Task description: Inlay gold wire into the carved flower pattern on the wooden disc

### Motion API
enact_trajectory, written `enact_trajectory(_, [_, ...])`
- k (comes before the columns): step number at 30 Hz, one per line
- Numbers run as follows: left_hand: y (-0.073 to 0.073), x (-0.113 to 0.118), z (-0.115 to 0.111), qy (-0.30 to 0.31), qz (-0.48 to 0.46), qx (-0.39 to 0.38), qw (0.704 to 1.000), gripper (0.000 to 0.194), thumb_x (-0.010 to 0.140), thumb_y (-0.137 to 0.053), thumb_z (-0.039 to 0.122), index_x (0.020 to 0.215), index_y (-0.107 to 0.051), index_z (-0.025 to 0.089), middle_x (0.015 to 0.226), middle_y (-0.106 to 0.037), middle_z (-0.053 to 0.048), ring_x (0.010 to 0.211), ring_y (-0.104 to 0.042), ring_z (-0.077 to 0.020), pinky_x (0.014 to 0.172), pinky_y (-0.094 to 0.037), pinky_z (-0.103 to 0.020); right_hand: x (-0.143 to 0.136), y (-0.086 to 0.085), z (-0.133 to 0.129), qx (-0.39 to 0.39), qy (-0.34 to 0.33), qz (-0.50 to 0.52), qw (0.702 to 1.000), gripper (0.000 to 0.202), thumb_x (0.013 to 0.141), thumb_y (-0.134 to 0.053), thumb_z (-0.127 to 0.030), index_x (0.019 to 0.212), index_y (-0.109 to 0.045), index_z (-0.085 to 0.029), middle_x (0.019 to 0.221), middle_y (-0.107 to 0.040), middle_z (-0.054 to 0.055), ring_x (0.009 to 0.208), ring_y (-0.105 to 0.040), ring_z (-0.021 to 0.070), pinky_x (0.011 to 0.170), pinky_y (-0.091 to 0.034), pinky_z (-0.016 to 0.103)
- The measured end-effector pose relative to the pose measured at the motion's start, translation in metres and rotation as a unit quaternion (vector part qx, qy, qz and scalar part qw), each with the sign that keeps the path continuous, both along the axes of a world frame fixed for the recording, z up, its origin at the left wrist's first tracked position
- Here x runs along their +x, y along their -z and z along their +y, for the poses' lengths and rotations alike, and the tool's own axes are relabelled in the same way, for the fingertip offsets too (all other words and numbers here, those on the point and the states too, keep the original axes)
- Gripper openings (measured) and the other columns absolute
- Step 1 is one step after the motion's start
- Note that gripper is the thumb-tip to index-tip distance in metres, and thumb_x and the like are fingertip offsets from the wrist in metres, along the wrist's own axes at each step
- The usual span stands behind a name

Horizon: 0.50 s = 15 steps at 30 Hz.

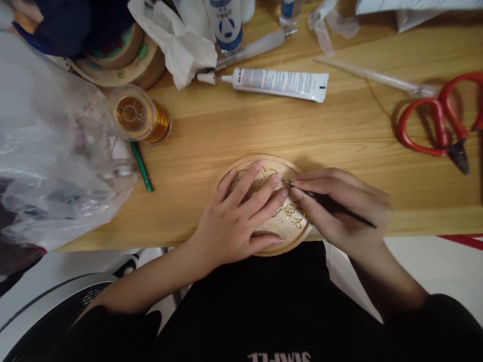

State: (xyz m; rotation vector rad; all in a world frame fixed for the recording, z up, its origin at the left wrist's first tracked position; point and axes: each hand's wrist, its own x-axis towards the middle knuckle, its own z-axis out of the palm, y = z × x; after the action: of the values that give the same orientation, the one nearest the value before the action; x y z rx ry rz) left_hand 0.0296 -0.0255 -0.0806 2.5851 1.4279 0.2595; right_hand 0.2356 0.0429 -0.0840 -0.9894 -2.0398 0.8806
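A round wooden plaque lies at the table's front edge, with line drawings on its pale face. Gold wire outlines form a flower shape on its right part. My left hand rests flat across the plaque with fingers spread, covering much of the drawing. At the right rim, my right hand is closed around a slim black tool that looks like tweezers. The tool's tip touches or hovers just above the face near my left fingertips; which one, I cannot tell.
A spool of gold wire and a green stick lie left, beside a plastic bag. Behind the plaque are a glue tube, a clear-handled tool, and a bottle. Red-handled scissors lie right.
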Motion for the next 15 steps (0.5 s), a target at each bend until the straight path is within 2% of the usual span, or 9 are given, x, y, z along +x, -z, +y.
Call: enact_trajectory(15, [0.0004, 0.001, -0.0006, -0.001, 0.012, -0.002, 1.0, 0.066, 0.098, -0.037, 0.062, 0.145, -0.048, 0.016, 0.153, -0.047, -0.008, 0.144, -0.032, -0.037, 0.12, -0.021, -0.051, 0.0012, 0.0054, 0.0008, 0.003, -0.009, 0.021, 1.0, 0.024, 0.084, -0.069, -0.01, 0.102, -0.07, -0.025, 0.1, -0.075, 0.004, 0.092, -0.072, 0.0193, 0.079, -0.062, 0.036])
